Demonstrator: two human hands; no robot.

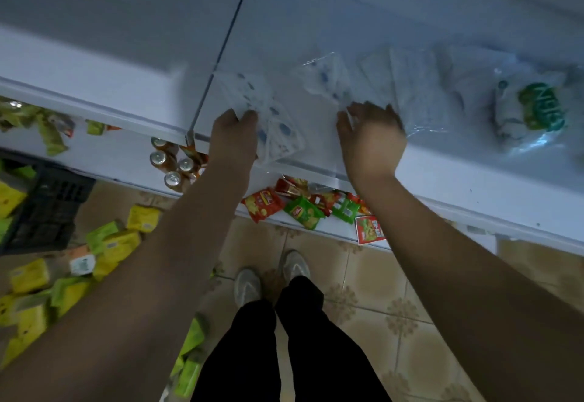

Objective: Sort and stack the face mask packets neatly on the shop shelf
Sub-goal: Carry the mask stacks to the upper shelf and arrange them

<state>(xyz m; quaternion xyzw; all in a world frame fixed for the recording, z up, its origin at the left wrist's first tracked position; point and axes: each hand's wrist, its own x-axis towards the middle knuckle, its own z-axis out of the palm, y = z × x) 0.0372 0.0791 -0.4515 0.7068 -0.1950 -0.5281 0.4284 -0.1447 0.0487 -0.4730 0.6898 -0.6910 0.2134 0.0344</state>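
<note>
The clear plastic face mask packets with blue dots [271, 120] lie on the top white shop shelf [474, 177], close to its front edge. The left hand [234, 136] pinches a fanned bunch of them between thumb and fingers. I can tell about three or four packets in that bunch, but they blur together. Another dotted packet [328, 82] lies just behind the hands. Beside it sits a pile of plain white mask packets [410, 85], too blurry to count.

The right hand [371, 136] rests on a clear plastic wrapper [423, 123] with its fingers bent down onto it. I cannot tell if it is holding or only pressing.

These packets look light, thin and floppy. The plastic is probably slippery, so a stack could slide apart. It seems best to hold them by the edges and square them up flat.

Farther right is one white bag with green letters [534, 111]. On the shelf below are four drink cans [170, 164] and several red and green snack bags [303, 209]. Many yellow and green boxes [117, 243] lie on the tiled floor.
</note>
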